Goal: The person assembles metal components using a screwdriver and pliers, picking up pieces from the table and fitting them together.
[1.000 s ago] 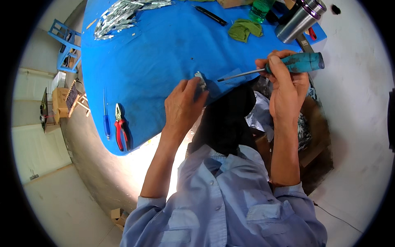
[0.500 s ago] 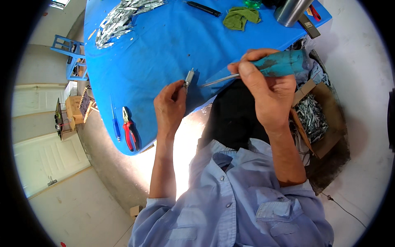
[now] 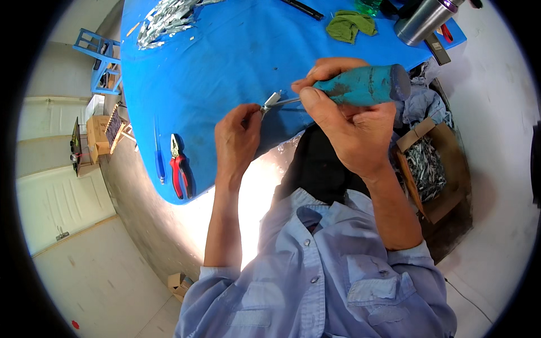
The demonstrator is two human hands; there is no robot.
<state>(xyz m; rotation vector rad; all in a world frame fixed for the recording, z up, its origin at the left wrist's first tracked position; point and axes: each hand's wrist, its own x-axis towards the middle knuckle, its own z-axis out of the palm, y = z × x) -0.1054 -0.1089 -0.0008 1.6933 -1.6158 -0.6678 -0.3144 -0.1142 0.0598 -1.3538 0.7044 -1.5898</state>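
Observation:
My left hand (image 3: 236, 138) pinches a small silvery metal piece (image 3: 271, 101) over the near edge of the blue table (image 3: 225, 62). My right hand (image 3: 346, 127) grips a screwdriver with a worn teal handle (image 3: 366, 84). Its thin metal shaft runs left and its tip touches the small metal piece. Both hands are raised close to the camera, just above the table's edge and my lap.
Red-handled pliers (image 3: 179, 169) and a blue pen-like tool (image 3: 159, 163) lie at the table's left edge. A heap of silvery metal scraps (image 3: 163, 17) sits far left, a green cloth (image 3: 350, 25) and steel flask (image 3: 422, 19) far right. A cardboard box of metal bits (image 3: 428, 169) stands by my right.
Both hands have come nearer the camera and now look larger. The screwdriver's tip has closed in on the small metal piece in my left hand.

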